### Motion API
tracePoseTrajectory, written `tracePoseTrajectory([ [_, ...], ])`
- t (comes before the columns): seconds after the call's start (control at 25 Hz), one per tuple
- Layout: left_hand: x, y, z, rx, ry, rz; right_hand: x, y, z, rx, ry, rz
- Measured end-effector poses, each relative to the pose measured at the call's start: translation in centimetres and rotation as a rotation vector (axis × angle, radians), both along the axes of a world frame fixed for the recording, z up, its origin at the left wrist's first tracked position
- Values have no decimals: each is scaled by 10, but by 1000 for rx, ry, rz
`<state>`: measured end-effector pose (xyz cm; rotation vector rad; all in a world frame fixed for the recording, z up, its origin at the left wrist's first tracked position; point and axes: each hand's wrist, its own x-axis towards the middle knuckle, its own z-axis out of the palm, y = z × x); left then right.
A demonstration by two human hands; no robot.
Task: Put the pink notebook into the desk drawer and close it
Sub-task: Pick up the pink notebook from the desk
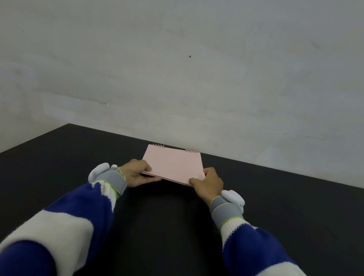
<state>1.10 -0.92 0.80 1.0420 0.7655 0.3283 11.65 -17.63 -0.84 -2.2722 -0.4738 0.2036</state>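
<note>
A pink spiral-bound notebook sits at the far middle of the black desk, its wire binding toward the wall. My left hand grips its near left corner, thumb on the cover and fingers underneath. My right hand grips the near right corner the same way. The near edge looks slightly lifted off the desk. No drawer is in view.
A pale grey wall stands right behind the desk's far edge. The desk's left edge runs diagonally at the left, its right corner shows at the far right. My blue-and-white sleeves and grey wrist straps reach across the desk.
</note>
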Motion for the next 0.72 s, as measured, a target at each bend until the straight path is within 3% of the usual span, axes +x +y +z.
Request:
tracePoseTrajectory([
  [0.24, -13, -6, 5, -65, -35, -51, -5, -3, 7, 9, -22, -55],
  [0.44, -26, -9, 13, -111, -68, -69, -6, -9, 13, 106, 78, -96],
  [0.72, -45, -19, 19, -228, -124, -116, -8, -13, 19, 507, 553, -136],
])
